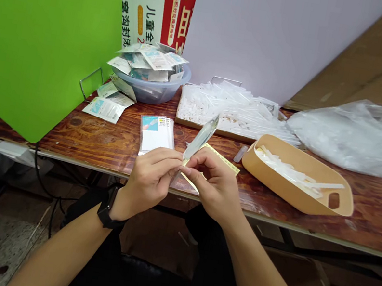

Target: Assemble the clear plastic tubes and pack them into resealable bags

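Between my two hands, above the table's front edge, a clear plastic packet [202, 137] stands tilted, seen nearly edge-on. My left hand [154, 173] is closed around its lower left side. My right hand [215, 183] pinches at its lower end with thumb and forefinger; whether a small piece sits in that pinch I cannot make out. A yellow sticker sheet [223, 157] lies under and behind the right hand, partly hidden. Just beyond my left hand rests a stack of printed cards in clear sleeves [158, 137].
A bluish bowl [155, 92] heaped with packets stands at back left, with loose packets [107, 104] beside it. Behind my hands is a tray of clear plastic pieces [233, 108]. At right are a tan basket [295, 194], a small clear tube [240, 153] and a plastic bag [364, 138].
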{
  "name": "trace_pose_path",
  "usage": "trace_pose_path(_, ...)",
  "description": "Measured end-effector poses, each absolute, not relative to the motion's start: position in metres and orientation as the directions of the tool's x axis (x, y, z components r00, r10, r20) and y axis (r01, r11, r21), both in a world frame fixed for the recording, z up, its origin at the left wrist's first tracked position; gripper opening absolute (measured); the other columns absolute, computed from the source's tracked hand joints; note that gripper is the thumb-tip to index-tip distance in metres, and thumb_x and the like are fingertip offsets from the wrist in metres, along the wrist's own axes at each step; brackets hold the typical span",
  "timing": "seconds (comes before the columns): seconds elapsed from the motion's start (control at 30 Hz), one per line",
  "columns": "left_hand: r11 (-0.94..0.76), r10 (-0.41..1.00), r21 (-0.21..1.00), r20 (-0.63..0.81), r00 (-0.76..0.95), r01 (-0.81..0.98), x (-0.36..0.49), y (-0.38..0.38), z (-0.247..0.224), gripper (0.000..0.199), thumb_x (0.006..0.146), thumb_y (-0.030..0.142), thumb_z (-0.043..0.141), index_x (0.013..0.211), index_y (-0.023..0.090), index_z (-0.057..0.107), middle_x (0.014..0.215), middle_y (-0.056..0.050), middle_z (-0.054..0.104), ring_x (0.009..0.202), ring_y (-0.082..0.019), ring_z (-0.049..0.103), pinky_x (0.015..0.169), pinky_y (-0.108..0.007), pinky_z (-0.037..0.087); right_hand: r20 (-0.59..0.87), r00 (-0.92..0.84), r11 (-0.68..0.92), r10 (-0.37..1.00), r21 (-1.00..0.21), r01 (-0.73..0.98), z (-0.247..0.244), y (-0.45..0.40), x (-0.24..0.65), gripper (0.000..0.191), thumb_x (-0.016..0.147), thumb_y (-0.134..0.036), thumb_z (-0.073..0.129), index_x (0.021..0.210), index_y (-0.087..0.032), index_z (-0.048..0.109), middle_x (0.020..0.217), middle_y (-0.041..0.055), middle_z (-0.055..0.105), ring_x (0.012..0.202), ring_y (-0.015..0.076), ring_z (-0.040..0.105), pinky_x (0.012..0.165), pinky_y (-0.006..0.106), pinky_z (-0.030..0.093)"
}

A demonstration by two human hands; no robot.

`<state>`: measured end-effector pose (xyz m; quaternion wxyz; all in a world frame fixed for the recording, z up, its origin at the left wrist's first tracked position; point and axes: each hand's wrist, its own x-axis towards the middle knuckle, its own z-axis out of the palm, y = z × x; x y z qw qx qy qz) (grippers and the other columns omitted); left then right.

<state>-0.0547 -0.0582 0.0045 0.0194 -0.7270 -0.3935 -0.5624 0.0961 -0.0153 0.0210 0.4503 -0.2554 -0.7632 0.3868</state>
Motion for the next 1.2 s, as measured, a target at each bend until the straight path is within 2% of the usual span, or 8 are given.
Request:
trace_pose_path(0.17,-0.672,0.589,0.504,0.808,-0.021,0.542,-0.052,-0.06,0.004,0.015,0.084,0.007,0.053,0.087,0.016,0.064,0.094,-0.008,0.07,0.094,-0.017,0.065,0.084,-0.031,0.053,0.523,-0.404,0.595,0.75,-0.801,0.068,0.015,-0.018,0.089,0.016,0.087,-0.026,0.056,0.074,-0.02,0.048,0.073,-0.0005,0.05,0.066,0.0124,0.049,0.059,0.026,0.041)
trace_pose_path(0.3,-0.62,0.629,0.572,0.771,-0.095,0.537,-0.051,-0.064,0.007,0.012,0.084,0.008,0.053,0.084,0.016,0.061,0.094,-0.006,0.068,0.09,-0.015,0.064,0.08,-0.028,0.051,0.607,-0.195,0.637,0.77,-0.726,0.26,0.01,-0.014,0.086,0.016,0.087,-0.025,0.053,0.074,-0.021,0.046,0.072,-0.0005,0.049,0.063,0.0122,0.048,0.058,0.027,0.041)
trace_pose_path(0.47,-0.528,0.696,0.677,0.691,-0.195,0.513,-0.057,-0.064,0.009,0.01,0.084,0.012,0.053,0.076,0.017,0.057,0.084,-0.004,0.065,0.08,-0.013,0.061,0.071,-0.025,0.049,0.81,-0.093,0.693,0.579,-0.429,0.579,0.01,-0.006,0.093,0.011,0.084,-0.028,0.059,0.089,-0.019,0.054,0.083,0.0045,0.056,0.069,0.0155,0.054,0.062,0.031,0.046)
trace_pose_path(0.6,-0.51,0.775,0.712,0.624,-0.102,0.483,-0.061,-0.062,0.009,0.011,0.083,0.012,0.052,0.073,0.017,0.055,0.081,-0.003,0.064,0.077,-0.012,0.06,0.069,-0.024,0.047,0.839,-0.332,0.826,0.431,-0.22,0.519,0.02,-0.011,0.098,0.031,0.082,-0.032,0.062,0.108,-0.016,0.056,0.104,0.0133,0.062,0.1,0.0258,0.057,0.085,0.041,0.047)
trace_pose_path(0.73,-0.528,0.817,0.711,0.574,0.052,0.465,-0.06,-0.063,0.011,0.011,0.082,0.01,0.052,0.074,0.016,0.055,0.08,-0.003,0.064,0.076,-0.011,0.059,0.069,-0.023,0.045,0.524,-0.605,0.794,0.6,-0.482,0.37,0.029,-0.014,0.103,0.013,0.088,-0.027,0.055,0.09,-0.016,0.062,0.085,0.0062,0.067,0.08,0.0173,0.06,0.074,0.03,0.047)
trace_pose_path(0.87,-0.505,0.853,0.731,0.504,0.136,0.458,-0.061,-0.065,0.013,0.009,0.083,0.012,0.051,0.076,0.016,0.056,0.082,-0.003,0.063,0.077,-0.012,0.058,0.069,-0.023,0.044,0.234,-0.687,0.584,0.688,-0.74,0.332,0.033,-0.007,0.11,0.021,0.087,-0.03,0.057,0.072,-0.016,0.062,0.07,0.0017,0.063,0.066,0.013,0.054,0.062,0.025,0.041)
trace_pose_path(1.0,-0.417,0.906,0.793,0.403,0.13,0.445,-0.061,-0.065,0.011,0.004,0.083,0.016,0.053,0.087,0.017,0.055,0.091,-0.003,0.063,0.084,-0.014,0.058,0.075,-0.026,0.044,0.186,-0.642,0.429,0.744,-0.869,0.245,0.032,-0.002,0.113,0.025,0.082,-0.037,0.061,0.07,-0.015,0.063,0.068,0.0017,0.06,0.065,0.013,0.051,0.062,0.026,0.04)
trace_pose_path(1.2,-0.286,0.954,0.89,0.228,0.196,0.356,-0.06,-0.062,-0.001,0.024,0.088,0.028,0.053,0.11,0.019,0.05,0.103,-0.006,0.063,0.087,-0.016,0.06,0.076,-0.029,0.047,0.086,-0.538,0.233,0.838,-0.949,0.21,0.024,0.003,0.116,0.031,0.076,-0.044,0.065,0.068,-0.015,0.059,0.062,0.001,0.056,0.057,0.012,0.048,0.053,0.025,0.035)
